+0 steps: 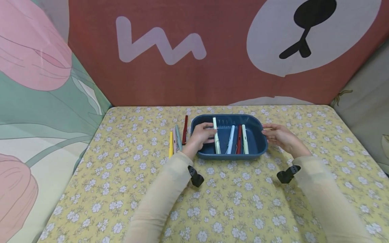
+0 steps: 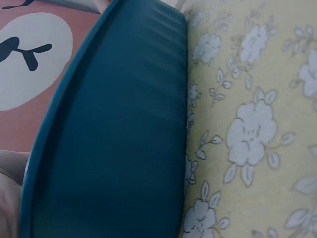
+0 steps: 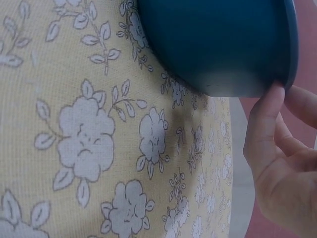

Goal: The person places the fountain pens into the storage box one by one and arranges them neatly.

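Note:
A dark blue tray (image 1: 225, 157) stands on the table. Over its left part my left hand (image 1: 201, 135) pinches a pale green pen (image 1: 217, 141), whose lower end reaches down into the tray. Inside, to the right of that pen, lie a light blue pen (image 1: 231, 140), a dark red pen (image 1: 239, 140) and another pale green pen (image 1: 244, 140). At the tray's right end my right hand (image 1: 281, 136) grips the rim (image 3: 292, 44) between thumb and fingers. The left wrist view shows mostly the tray's outer side (image 2: 114, 129); only part of the left hand (image 2: 10, 198) appears there.
Left of the tray, on the flowered yellow tablecloth (image 1: 212, 202), lie a yellow pen (image 1: 171, 145), a pinkish pen (image 1: 174, 140), a grey-green pen (image 1: 178, 136) and a dark red pen (image 1: 185, 130). A brown printed cloth (image 1: 170, 84) hangs behind the table.

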Available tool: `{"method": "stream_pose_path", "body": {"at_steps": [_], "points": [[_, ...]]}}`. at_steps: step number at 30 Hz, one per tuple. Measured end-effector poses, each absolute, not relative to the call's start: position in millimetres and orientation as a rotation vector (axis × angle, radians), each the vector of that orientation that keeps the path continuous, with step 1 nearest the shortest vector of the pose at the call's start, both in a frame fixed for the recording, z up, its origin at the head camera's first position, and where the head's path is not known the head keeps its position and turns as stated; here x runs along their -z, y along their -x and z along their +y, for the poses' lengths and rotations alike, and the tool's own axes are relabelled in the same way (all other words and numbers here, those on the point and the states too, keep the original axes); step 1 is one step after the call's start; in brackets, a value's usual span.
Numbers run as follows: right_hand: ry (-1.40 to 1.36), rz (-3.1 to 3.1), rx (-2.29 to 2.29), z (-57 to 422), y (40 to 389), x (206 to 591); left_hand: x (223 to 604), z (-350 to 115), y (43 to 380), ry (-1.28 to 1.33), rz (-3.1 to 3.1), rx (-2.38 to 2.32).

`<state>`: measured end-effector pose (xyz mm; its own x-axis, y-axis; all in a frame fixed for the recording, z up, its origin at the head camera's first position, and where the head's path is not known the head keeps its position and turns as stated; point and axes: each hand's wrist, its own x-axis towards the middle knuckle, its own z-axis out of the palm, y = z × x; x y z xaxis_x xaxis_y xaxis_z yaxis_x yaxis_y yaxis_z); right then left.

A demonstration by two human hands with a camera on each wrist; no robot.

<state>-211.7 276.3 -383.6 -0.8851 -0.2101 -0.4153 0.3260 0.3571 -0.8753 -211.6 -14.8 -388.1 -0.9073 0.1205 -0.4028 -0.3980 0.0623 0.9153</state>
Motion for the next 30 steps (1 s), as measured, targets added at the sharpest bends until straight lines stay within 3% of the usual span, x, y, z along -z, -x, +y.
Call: {"method": "stream_pose_path", "body": {"at_steps": [30], "points": [[-0.096,2.185,1.512,274,211,382,399,22,216,0.305,1.983,-1.883]]}}
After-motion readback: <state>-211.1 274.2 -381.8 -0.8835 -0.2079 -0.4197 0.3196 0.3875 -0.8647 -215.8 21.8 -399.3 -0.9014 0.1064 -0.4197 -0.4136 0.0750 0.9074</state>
